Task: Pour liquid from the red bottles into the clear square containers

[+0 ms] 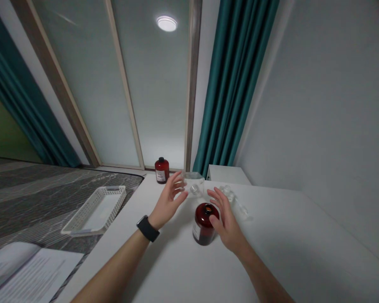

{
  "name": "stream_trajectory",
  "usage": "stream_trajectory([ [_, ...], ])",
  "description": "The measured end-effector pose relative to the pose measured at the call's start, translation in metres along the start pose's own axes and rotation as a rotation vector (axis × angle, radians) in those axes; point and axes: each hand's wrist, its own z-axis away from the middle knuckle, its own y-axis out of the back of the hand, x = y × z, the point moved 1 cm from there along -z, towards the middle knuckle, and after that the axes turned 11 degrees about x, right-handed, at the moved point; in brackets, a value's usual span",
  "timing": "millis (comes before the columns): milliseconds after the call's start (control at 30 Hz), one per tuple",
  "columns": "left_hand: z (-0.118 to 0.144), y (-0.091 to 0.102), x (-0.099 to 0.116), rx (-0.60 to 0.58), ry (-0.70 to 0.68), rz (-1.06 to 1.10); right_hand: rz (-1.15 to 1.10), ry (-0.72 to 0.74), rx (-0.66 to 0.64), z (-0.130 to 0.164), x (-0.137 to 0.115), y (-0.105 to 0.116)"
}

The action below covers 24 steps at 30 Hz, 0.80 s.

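A dark amber bottle (203, 227) with a white label stands upright on the white table, its mouth uncapped. My right hand (225, 221) is at its right side, fingers apart, the thumb overlapping the bottle's edge; whether it touches the glass I cannot tell. My left hand (169, 200), wearing a dark watch (148, 228), hovers beyond the bottle to the left with fingers spread and nothing in them. Just past its fingertips lies a transparent container (194, 179) with a round knob-like part. Partly behind my right hand are transparent plastic pieces (238, 204).
A second amber bottle (162, 171) with a black cap stands at the table's far left corner. Left of the table, lower down, are a white perforated basket (102, 210) and an open book (41, 269). A white cabinet (229, 174) adjoins the far edge; a wall rises right.
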Motion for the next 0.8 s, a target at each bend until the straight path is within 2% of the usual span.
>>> stream_trajectory([
  [167,-0.003,0.014,-0.024,0.176,0.229,0.091,0.12,-0.141,-0.079,0.003,0.004,0.001],
  [300,-0.004,0.025,-0.04,0.213,0.35,0.192,0.12,-0.259,-0.132,0.002,0.005,0.001],
  [533,-0.005,0.04,-0.042,0.123,0.426,0.145,0.116,-0.282,-0.097,0.0,0.008,0.0],
  [800,0.0,0.04,-0.035,-0.038,0.448,0.037,0.103,-0.314,-0.086,-0.002,0.017,-0.001],
])
